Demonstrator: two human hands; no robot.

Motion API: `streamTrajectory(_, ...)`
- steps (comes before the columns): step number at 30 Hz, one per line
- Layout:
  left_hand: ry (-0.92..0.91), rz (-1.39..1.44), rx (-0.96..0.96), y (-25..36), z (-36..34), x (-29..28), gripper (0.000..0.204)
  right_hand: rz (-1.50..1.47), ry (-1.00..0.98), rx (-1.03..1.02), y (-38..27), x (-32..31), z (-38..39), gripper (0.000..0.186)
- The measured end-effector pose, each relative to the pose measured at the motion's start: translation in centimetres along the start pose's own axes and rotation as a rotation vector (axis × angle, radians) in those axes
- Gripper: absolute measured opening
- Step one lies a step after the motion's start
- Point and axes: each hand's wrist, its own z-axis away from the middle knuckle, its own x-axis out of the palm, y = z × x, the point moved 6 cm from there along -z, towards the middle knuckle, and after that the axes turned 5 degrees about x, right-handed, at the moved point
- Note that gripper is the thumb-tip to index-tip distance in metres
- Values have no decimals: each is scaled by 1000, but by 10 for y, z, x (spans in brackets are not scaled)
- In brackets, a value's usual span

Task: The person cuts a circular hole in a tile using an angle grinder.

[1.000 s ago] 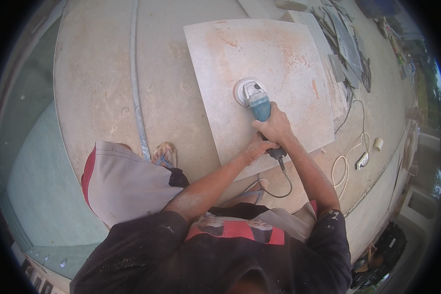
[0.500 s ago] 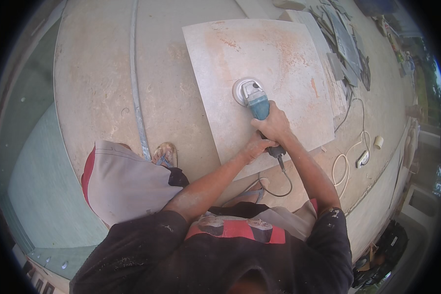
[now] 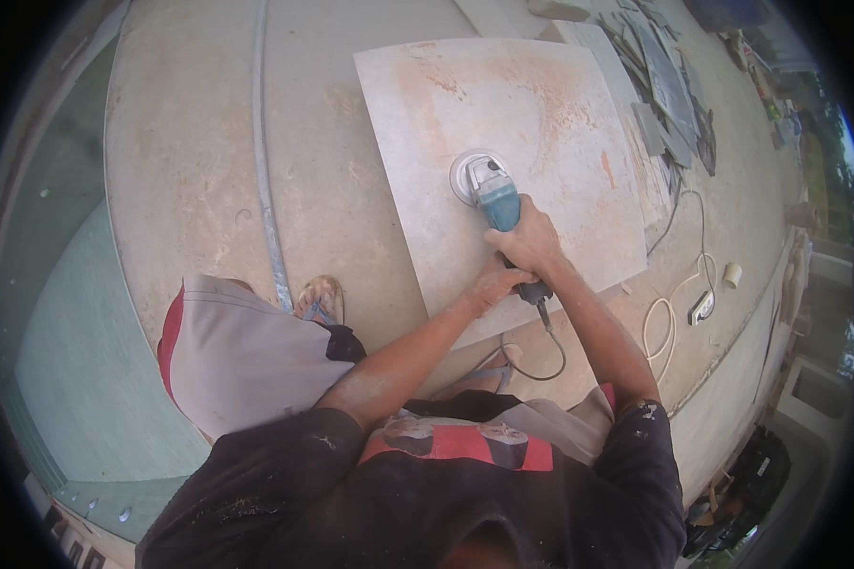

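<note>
Both my hands hold an angle grinder (image 3: 499,204) with a teal body, a metal guard and a pale round disc. My right hand (image 3: 533,239) is wrapped round the body, behind the metal head. Lower down, my left hand (image 3: 493,287) is closed on the black rear handle; part of its grip is hidden. The disc lies against a large pale tile (image 3: 427,247) with brownish-orange stains, mostly on its far half and right side. From the handle's end a dark cord (image 3: 562,353) loops back toward my legs.
More tiles (image 3: 640,175) lie under and beyond the tile's right edge. Grey offcuts (image 3: 664,71) are piled at the far right. A white extension cord with a socket block (image 3: 702,308) lies right, near a small cream cup-like piece (image 3: 733,275). A long metal bar (image 3: 263,171) runs along the floor at left.
</note>
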Motion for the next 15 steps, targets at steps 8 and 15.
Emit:
streamTrajectory(8,20,17,16,-4,-2,-4,61,25,-9,1,0,2,-1,76)
streamTrajectory(15,1,11,2,-4,-3,-4,62,11,-10,9,-1,1,0,78)
